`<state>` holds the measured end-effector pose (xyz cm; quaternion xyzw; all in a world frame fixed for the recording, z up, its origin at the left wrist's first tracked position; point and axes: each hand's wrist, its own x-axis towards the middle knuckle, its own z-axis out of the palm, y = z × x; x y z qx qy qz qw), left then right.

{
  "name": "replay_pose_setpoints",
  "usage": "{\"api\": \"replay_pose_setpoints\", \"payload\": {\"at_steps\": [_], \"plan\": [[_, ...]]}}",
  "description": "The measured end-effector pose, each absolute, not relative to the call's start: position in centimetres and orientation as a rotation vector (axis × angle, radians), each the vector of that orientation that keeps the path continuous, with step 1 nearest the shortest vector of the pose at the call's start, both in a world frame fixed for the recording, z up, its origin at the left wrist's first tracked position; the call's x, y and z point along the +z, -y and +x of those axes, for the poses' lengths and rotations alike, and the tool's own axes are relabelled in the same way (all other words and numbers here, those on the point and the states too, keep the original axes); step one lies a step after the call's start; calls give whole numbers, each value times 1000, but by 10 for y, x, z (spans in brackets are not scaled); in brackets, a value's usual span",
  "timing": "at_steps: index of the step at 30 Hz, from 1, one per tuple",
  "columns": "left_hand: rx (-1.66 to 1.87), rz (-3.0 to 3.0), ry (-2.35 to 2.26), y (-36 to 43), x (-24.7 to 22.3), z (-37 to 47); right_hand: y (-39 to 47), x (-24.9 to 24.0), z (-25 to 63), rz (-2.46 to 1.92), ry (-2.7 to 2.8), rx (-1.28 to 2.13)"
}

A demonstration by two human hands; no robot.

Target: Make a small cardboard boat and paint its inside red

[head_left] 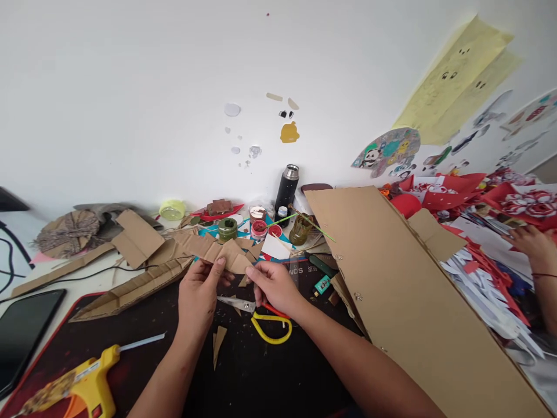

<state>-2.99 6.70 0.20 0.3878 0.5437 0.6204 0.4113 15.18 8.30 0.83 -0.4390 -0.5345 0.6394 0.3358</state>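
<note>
Simply creased cardboard [209,248] between hands [238,283].

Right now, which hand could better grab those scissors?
Probably the right hand: the handles of the scissors lie just by it; the left hand is nearer the blades. Both hold the cardboard strip.

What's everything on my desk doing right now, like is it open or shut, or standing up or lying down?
Cardboard strip: creased, held in left hand and right hand.
Scissors: lying down; can't tell if the blades are fully shut.
Glue gun: lying down, glue stick poking out.
Phone or tablet: flat, screen dark.
Black flask: standing.
Green paint jar: open.
</note>
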Motion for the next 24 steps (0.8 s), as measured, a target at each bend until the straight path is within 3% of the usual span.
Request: {"api": "replay_pose_setpoints", "payload": {"at_steps": [8,17,24], "plan": [[1554,958,-1375,-66,5,-26,-92,-11,153,-1219,1503,1431],[1483,907,-1409,-62,6,-19,-92,-7,163,-1067,1300,1628],[1469,913,-1315,-63,3,-20,-91,-5,172,-1163,1408,1471]]}}
